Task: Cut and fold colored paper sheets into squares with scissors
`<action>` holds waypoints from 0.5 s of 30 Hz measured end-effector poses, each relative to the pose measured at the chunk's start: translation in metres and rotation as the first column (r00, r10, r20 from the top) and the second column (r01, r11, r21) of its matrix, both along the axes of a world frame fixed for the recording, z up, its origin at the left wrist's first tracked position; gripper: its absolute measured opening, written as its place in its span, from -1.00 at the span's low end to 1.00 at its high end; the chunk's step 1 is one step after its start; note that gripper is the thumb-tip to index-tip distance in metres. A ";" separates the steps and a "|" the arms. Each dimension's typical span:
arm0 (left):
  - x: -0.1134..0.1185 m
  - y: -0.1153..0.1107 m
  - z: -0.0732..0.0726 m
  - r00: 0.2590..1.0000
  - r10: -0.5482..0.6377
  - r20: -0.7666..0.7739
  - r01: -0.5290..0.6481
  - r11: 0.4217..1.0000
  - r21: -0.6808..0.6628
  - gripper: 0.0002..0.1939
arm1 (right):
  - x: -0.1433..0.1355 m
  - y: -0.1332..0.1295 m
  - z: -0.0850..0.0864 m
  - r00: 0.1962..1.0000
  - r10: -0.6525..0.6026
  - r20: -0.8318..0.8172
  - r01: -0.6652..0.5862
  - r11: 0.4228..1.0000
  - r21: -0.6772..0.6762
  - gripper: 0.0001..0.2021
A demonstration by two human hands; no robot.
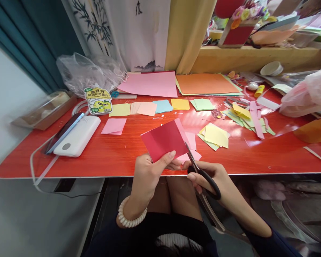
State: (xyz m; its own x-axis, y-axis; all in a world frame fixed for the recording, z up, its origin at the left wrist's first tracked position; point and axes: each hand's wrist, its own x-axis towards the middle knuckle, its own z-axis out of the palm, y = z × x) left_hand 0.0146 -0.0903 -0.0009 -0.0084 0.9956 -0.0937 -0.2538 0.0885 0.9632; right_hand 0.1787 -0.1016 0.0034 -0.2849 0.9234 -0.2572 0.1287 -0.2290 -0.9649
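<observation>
Between thumb and fingers, my left hand (149,173) grips a deep pink sheet of paper (164,139), raised above the table's front edge. A lighter pink layer shows along the sheet's right side. My right hand (211,178) is closed around black-handled scissors (194,162), whose blade tips meet the sheet's right edge. Pink paper pieces (194,156) lie on the table just behind the scissors. To their right sits a loose stack of yellow and green squares (215,136). Part of my left fingers is hidden behind the paper.
On the red table (133,167), small paper stacks, including an orange one (180,104), form a row. Behind them lie large pink (149,84) and orange sheets (207,84). A white power bank (77,137) is at left, paper scraps (253,117) and a plastic bag (307,92) at right.
</observation>
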 end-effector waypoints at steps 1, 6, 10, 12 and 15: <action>0.000 0.000 0.000 1.000 -0.004 0.009 0.004 1.000 0.001 -0.82 | 0.000 0.000 -0.001 1.000 -0.006 -0.005 0.006 1.000 0.004 -0.70; -0.001 0.001 0.001 1.000 -0.020 0.022 0.020 1.000 -0.001 -0.81 | -0.001 -0.001 -0.004 1.000 -0.006 -0.008 0.006 1.000 -0.007 -0.73; -0.002 0.001 0.000 0.999 -0.032 0.000 0.032 0.999 -0.001 -0.79 | 0.001 -0.001 -0.006 1.000 -0.020 0.001 0.020 1.000 -0.023 -0.69; -0.002 0.001 -0.001 0.998 -0.055 -0.007 0.055 0.998 -0.010 -0.77 | 0.002 0.000 -0.006 1.000 -0.027 -0.007 0.027 1.000 -0.015 -0.67; -0.001 0.000 -0.003 0.996 -0.084 -0.010 0.083 0.996 -0.026 -0.76 | 0.003 0.000 -0.005 1.000 -0.022 -0.021 0.022 1.000 -0.012 -0.66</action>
